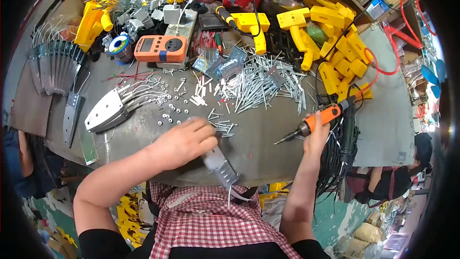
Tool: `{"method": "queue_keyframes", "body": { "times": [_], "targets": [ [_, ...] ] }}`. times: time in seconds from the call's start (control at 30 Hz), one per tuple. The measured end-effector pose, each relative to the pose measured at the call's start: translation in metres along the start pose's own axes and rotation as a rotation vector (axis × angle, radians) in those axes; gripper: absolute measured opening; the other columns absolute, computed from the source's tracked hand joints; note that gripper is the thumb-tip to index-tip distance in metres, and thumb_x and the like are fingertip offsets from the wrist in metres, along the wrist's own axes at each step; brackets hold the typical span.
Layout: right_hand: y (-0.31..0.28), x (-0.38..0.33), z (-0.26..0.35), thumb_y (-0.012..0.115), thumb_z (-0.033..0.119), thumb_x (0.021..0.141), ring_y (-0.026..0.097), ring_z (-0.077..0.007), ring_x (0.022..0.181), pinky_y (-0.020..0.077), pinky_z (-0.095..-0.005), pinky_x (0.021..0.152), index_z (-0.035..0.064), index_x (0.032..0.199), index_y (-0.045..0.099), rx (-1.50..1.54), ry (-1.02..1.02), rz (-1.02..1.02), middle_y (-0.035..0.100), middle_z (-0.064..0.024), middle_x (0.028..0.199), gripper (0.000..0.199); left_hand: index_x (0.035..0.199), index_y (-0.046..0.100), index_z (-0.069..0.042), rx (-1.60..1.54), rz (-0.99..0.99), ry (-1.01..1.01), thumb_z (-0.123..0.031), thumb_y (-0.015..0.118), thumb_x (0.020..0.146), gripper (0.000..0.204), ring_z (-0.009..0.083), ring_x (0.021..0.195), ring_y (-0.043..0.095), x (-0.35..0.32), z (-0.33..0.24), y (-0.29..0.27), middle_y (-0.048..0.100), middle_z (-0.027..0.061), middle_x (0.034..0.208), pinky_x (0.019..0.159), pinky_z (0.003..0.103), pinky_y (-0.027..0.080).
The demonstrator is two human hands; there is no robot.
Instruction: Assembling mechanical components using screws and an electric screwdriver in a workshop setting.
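Note:
My left hand (pixel 189 139) is closed, its fingers curled over the upper end of a grey, blade-shaped plate (pixel 221 167). White wires trail from the plate's lower end, which reaches over the table's front edge. Small screws (pixel 224 127) lie just beyond those fingers. On the right, my right hand (pixel 317 134) grips an orange electric screwdriver (pixel 322 117), its dark bit pointing left above the tabletop. To the left, several white blade-shaped plates with wires (pixel 108 110) are stacked together, next to scattered white washers (pixel 165 100).
A large pile of long screws (pixel 258 79) covers the middle back. Yellow gun-shaped housings (pixel 342 57) heap up at back right. An orange meter (pixel 160 49) and a solder spool (pixel 120 47) stand at back left. Grey plates (pixel 52 69) fan out at far left; black cables (pixel 330 172) hang at right.

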State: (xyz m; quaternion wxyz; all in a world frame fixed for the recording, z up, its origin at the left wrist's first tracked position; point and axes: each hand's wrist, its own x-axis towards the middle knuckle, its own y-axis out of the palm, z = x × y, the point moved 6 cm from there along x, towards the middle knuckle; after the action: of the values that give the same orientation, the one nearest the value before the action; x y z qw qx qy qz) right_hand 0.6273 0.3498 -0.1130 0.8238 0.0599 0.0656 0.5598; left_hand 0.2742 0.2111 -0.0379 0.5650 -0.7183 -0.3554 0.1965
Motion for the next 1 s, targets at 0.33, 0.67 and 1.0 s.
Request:
{"method": "queue_keyframes", "body": {
  "times": [0.33,0.67,1.0],
  "targets": [
    [0.153,-0.016,0.014,0.059,0.007,0.082,0.054,-0.0283,0.088,0.0428,-0.0356,0.077,0.0012,0.105,0.056,-1.150,-0.762,0.338,0.053,-0.0157,0.097,0.024,0.096,0.054,-0.005,-0.485,-0.865,-1.074,-0.017,0.071,0.065,0.037,0.0183,0.083,0.057,-0.128,0.041,-0.034,0.058,0.0081,0.090,0.074,0.031,0.047],
    [0.121,-0.034,0.035,0.057,0.001,0.083,0.054,-0.0227,0.073,0.0430,-0.0309,0.066,-0.0016,0.090,0.056,-0.929,-0.773,0.327,0.055,-0.0115,0.085,0.008,0.087,0.046,0.003,0.549,-0.854,-1.510,-0.025,0.082,0.059,0.053,0.0350,0.086,0.049,-0.339,0.128,-0.070,0.049,0.0164,0.089,0.074,0.043,0.041],
    [0.131,-0.170,0.025,0.059,-0.006,0.073,0.058,-0.0267,0.084,0.0466,-0.0323,0.074,-0.0012,0.085,0.058,-0.978,-0.591,1.082,0.057,-0.0137,0.091,0.013,0.116,0.051,-0.006,0.113,-0.479,-0.983,-0.002,0.069,0.064,0.055,0.0329,0.119,0.043,-0.172,0.098,-0.063,0.046,0.0141,0.128,0.097,0.038,0.040]
  ]
}}
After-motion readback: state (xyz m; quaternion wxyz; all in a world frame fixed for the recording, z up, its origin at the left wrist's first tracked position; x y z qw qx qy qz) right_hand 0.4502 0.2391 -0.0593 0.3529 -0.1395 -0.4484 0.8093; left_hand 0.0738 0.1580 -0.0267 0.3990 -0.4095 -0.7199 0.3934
